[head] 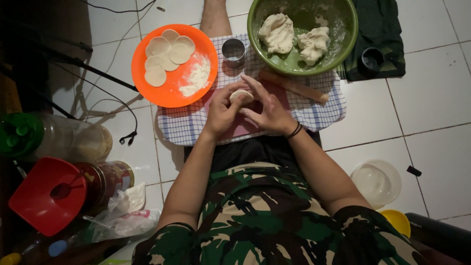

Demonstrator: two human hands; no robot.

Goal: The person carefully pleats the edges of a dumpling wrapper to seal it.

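My left hand and my right hand meet over a pink board on a checked cloth. Both pinch a small pale piece of dough between the fingertips. To the upper left, an orange plate carries several flat round dough discs and a heap of white flour. A green bowl at the top holds two lumps of dough. A round metal cutter stands between plate and bowl. A wooden rolling pin lies by my right hand.
White tiled floor all round. At left are a clear jar with a green lid, a red lid, a tin and plastic bags. A clear round lid and yellow lid lie at right. Black cables cross the upper left.
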